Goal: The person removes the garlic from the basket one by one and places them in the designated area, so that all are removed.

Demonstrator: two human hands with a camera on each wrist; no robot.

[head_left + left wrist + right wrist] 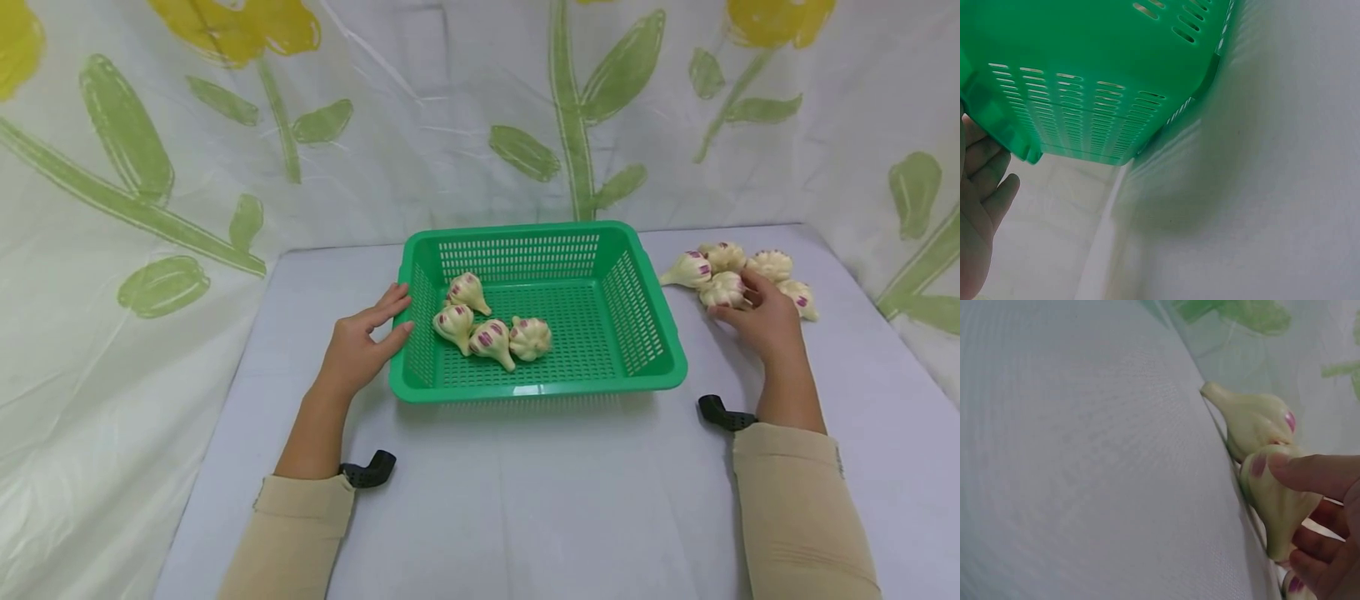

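A green plastic basket with slotted walls stands on the table, several garlic bulbs lying in its left half. At its left rim my left hand rests with fingers and thumb extended against the edge. The left wrist view has those fingers beside the green rim. To the right of the basket, my right hand holds a garlic bulb between thumb and fingers. In the right wrist view the thumb presses the side of that bulb, another garlic bulb right behind it.
Several more garlic bulbs cluster around the right hand near the table's back right corner. A white cloth covers the table. Behind it hangs a white curtain with yellow flowers and green leaves. Each wrist wears a small black camera.
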